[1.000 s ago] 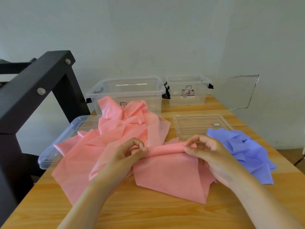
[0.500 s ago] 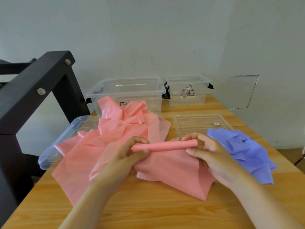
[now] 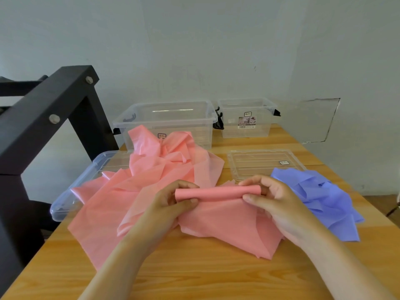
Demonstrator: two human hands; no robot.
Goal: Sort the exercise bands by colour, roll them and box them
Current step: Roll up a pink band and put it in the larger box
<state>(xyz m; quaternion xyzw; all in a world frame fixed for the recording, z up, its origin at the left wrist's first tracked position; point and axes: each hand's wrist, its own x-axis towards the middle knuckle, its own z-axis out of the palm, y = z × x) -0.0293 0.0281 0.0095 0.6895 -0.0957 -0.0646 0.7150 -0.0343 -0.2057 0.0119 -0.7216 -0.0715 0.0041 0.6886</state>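
- While rolling, hold tension even, turn both ends together.
- Pink roll (image 3: 216, 192) just above table (image 3: 194, 278), tail draped below.
- Left hand (image 3: 171, 204), right hand (image 3: 275, 202): fingers and thumbs clamped on roll ends.
- Blue bands (image 3: 320, 195) beside right hand; avoid snagging.

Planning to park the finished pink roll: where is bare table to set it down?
Bare wood lies along the near table edge below the pink bands, and in a strip between small box and flat lid. Pink bands crowd the middle, blue bands the right.
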